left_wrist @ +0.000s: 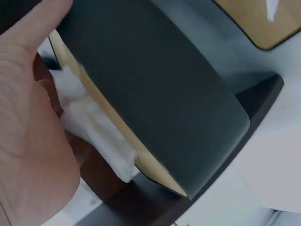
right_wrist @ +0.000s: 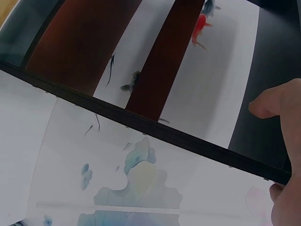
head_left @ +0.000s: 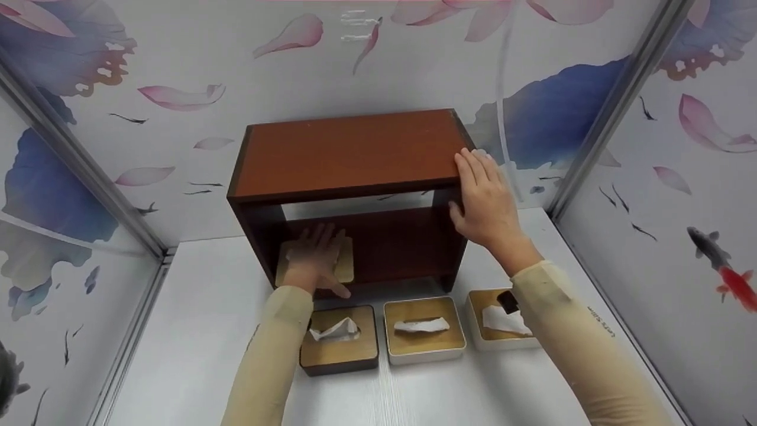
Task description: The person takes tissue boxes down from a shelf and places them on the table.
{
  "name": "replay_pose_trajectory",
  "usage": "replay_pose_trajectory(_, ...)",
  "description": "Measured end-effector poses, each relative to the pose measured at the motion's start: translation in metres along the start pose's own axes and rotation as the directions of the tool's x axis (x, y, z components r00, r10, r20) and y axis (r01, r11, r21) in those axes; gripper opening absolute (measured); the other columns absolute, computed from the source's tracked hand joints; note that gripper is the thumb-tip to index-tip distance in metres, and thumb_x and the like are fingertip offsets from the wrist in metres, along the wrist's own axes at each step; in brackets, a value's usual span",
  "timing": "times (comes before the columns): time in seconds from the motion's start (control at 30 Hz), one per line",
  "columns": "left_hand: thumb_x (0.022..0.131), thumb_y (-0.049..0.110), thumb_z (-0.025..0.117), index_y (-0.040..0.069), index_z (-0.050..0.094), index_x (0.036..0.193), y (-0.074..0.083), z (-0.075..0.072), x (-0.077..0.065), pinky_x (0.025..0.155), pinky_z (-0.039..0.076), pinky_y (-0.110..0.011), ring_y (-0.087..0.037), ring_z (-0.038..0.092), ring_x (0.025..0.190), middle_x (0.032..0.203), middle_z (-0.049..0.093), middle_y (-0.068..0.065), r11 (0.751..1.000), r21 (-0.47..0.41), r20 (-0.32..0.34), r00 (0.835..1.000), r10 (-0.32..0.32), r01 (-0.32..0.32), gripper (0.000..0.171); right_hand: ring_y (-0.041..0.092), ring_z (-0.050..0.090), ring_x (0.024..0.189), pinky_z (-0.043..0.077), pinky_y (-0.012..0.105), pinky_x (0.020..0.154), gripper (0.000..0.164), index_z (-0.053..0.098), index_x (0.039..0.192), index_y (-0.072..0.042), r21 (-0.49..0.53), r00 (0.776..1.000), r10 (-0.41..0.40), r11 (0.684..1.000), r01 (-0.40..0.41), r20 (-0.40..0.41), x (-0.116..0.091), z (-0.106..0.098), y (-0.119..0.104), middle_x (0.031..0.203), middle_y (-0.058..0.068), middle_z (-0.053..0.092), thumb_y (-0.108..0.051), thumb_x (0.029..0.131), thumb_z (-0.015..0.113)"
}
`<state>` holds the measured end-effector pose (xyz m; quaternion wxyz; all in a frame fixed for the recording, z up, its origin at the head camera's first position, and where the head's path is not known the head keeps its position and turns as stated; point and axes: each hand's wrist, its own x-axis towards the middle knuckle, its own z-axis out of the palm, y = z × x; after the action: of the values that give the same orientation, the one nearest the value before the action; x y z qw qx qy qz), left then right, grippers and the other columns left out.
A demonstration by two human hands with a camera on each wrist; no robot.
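Observation:
A reddish-brown wooden shelf with dark edges stands on the table. Inside it, at the left end, sits a tissue box with a light wood top and dark sides. My left hand lies over that box with fingers spread and straight; in the left wrist view its thumb touches the box's dark side, and a white tissue sticks out beside the palm. My right hand holds the shelf's front right corner, fingers on top and thumb against the inner face of the side panel.
In front of the shelf is a row of tissue boxes: a dark-sided one at left, a white-sided one in the middle, another white-sided one at right, partly behind the right sleeve. Patterned wall panels enclose the white table.

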<state>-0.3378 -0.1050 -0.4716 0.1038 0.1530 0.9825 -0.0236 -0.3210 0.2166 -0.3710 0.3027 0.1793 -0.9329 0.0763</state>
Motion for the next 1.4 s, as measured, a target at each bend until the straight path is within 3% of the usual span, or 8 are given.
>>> replay_pose_trajectory(0.1, 0.059, 0.068, 0.082, 0.031, 0.0, 0.158, -0.003, -0.003, 0.001, 0.114, 0.019, -0.071, -0.031, -0.006, 0.153, 0.166, -0.008, -0.004, 0.998, -0.059, 0.062, 0.998, -0.001, 0.004, 0.133, 0.038, 0.034, 0.142, 0.022, 0.048, 0.122, 0.077, 0.036, 0.145, 0.005, 0.001, 1.0, 0.006, 1.0, -0.006, -0.007, 0.0, 0.0, -0.001, 0.151, 0.022, 0.04, -0.016, 0.08, 0.069)
replay_pose_trajectory(0.2, 0.06, 0.063, 0.084, 0.036, 0.002, 0.157, -0.002, -0.003, 0.001, 0.102, 0.022, -0.082, -0.034, -0.007, 0.153, 0.166, -0.008, -0.005, 0.993, -0.115, 0.087, 0.996, -0.015, 0.025, 0.129, 0.038, 0.035, 0.141, 0.022, 0.048, 0.122, 0.076, 0.036, 0.145, 0.005, -0.001, 1.0, 0.007, 1.0, -0.007, -0.015, 0.001, 0.001, -0.001, 0.15, 0.022, 0.041, -0.017, 0.08, 0.069)
replay_pose_trajectory(0.3, 0.062, 0.057, 0.086, 0.036, 0.006, 0.157, 0.0, 0.0, 0.001, 0.104, 0.021, -0.08, -0.035, -0.003, 0.153, 0.166, -0.002, -0.007, 0.992, -0.119, 0.086, 0.996, -0.02, 0.03, 0.126, 0.038, 0.035, 0.141, 0.022, 0.048, 0.122, 0.075, 0.036, 0.145, 0.005, -0.008, 1.0, 0.007, 1.0, -0.007, -0.018, 0.001, 0.002, -0.002, 0.15, 0.022, 0.041, -0.017, 0.08, 0.068)
replay_pose_trajectory(0.43, 0.063, 0.048, 0.089, 0.029, 0.011, 0.158, 0.001, 0.004, 0.002, 0.118, 0.02, -0.063, -0.037, 0.005, 0.152, 0.165, 0.009, -0.014, 0.994, -0.103, 0.046, 0.999, 0.025, -0.02, 0.124, 0.038, 0.035, 0.141, 0.022, 0.048, 0.122, 0.075, 0.036, 0.145, 0.005, -0.011, 1.0, 0.008, 1.0, -0.008, -0.021, 0.0, 0.003, -0.002, 0.15, 0.022, 0.041, -0.017, 0.081, 0.067)
replay_pose_trajectory(0.57, 0.063, 0.047, 0.089, 0.024, 0.014, 0.158, 0.0, 0.007, 0.003, 0.123, 0.018, -0.05, -0.038, 0.013, 0.151, 0.162, 0.016, -0.018, 0.996, -0.069, 0.008, 0.998, 0.066, -0.065, 0.123, 0.037, 0.034, 0.142, 0.021, 0.047, 0.123, 0.075, 0.036, 0.145, 0.005, -0.008, 1.0, 0.012, 1.0, -0.012, -0.021, 0.0, 0.003, -0.002, 0.15, 0.022, 0.04, -0.017, 0.081, 0.067)
replay_pose_trajectory(0.9, 0.061, 0.054, 0.087, 0.026, 0.018, 0.157, 0.002, 0.012, -0.003, 0.119, 0.026, -0.056, -0.041, 0.025, 0.147, 0.158, 0.027, -0.018, 0.996, -0.025, -0.029, 0.996, 0.088, -0.089, 0.122, 0.038, 0.032, 0.142, 0.019, 0.047, 0.123, 0.076, 0.035, 0.145, 0.006, -0.001, 1.0, 0.014, 1.0, -0.014, -0.011, 0.0, 0.005, -0.003, 0.15, 0.023, 0.039, -0.017, 0.081, 0.068)
replay_pose_trajectory(1.2, 0.06, 0.058, 0.086, 0.023, 0.022, 0.156, 0.006, 0.008, -0.018, 0.118, 0.028, -0.055, -0.04, 0.032, 0.142, 0.153, 0.034, -0.019, 0.991, 0.04, -0.1, 0.986, 0.13, -0.127, 0.121, 0.039, 0.031, 0.143, 0.018, 0.048, 0.123, 0.076, 0.035, 0.145, 0.006, 0.011, 1.0, 0.002, 1.0, -0.002, -0.012, 0.001, 0.006, -0.002, 0.15, 0.024, 0.039, -0.017, 0.081, 0.068)
replay_pose_trajectory(1.4, 0.058, 0.06, 0.086, 0.024, 0.019, 0.157, 0.007, 0.004, -0.029, 0.118, 0.028, -0.054, -0.039, 0.032, 0.142, 0.152, 0.034, -0.018, 0.986, 0.075, -0.102, 0.983, 0.155, -0.147, 0.124, 0.04, 0.031, 0.142, 0.018, 0.049, 0.123, 0.075, 0.034, 0.145, 0.007, 0.001, 1.0, -0.006, 1.0, 0.006, -0.011, 0.0, 0.005, -0.001, 0.15, 0.025, 0.038, -0.016, 0.081, 0.067)
